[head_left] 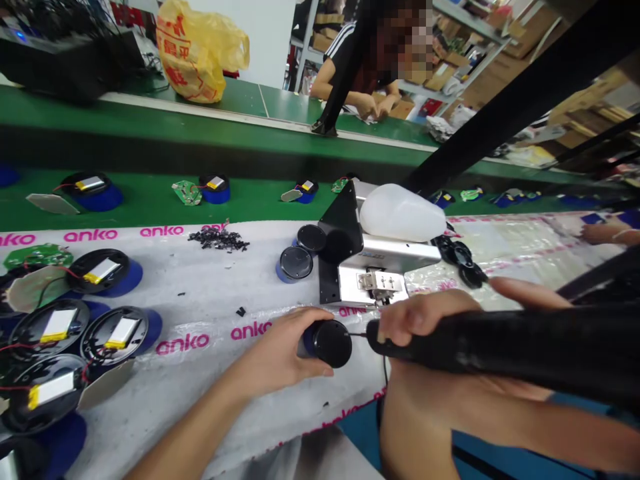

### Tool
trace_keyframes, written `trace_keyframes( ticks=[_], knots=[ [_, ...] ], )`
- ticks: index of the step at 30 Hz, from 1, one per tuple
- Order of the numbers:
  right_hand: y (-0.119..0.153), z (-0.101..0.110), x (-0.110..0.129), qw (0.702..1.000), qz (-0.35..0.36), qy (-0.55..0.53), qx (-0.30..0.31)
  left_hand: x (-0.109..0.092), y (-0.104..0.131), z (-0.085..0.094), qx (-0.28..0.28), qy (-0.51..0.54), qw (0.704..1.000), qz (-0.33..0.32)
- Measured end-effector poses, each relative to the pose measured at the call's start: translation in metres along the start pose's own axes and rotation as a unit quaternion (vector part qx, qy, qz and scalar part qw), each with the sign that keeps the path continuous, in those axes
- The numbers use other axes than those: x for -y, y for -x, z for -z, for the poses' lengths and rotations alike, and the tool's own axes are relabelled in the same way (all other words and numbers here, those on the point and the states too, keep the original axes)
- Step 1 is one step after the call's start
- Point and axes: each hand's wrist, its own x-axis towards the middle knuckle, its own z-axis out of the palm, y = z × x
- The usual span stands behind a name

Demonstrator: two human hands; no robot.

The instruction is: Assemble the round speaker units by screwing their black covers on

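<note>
My left hand (285, 353) is wrapped round a small blue cylinder with a black lid (334, 344), its lid turned toward the right. My right hand (430, 333) grips a black power screwdriver (480, 343), whose thin bit reaches the edge of the lid. Just beyond, a silver and black machine (373, 267) carries a white plastic bottle (400, 213) on top. Two more black-lidded blue cylinders (295, 264) stand at the machine's left side.
Open blue cylinders with batteries (120, 331) crowd the left. Small black parts (220, 239) lie in a pile. A green conveyor (260, 200) carries more units. A yellow bag (193, 53) stands behind. Another person's hands (375, 105) are across; a hand (605, 232) shows at right.
</note>
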Motion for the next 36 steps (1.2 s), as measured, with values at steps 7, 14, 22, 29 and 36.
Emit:
trace_keyframes(
  ticks=[7, 14, 22, 29, 36],
  knots=[
    [-0.001, -0.025, -0.023, 0.999, 0.032, -0.016, 0.014, 0.0, -0.001, 0.0, -0.004, -0.005, 1.0, -0.003],
    [0.002, -0.019, -0.029, 0.999, 0.02, -0.032, 0.011, 0.0, -0.002, 0.0, -0.006, 0.008, 1.0, 0.002],
    [0.006, -0.014, -0.037, 0.993, 0.09, -0.068, 0.035, -0.003, -0.003, 0.0, -0.005, 0.022, 1.0, 0.021],
    [0.016, -0.014, -0.04, 0.994, 0.035, -0.094, -0.032, -0.003, -0.003, 0.001, -0.005, 0.032, 0.999, 0.023],
    [-0.001, 0.019, -0.034, 0.988, 0.063, -0.126, -0.059, -0.003, 0.0, -0.001, 0.003, 0.01, 1.0, 0.026]
  ],
)
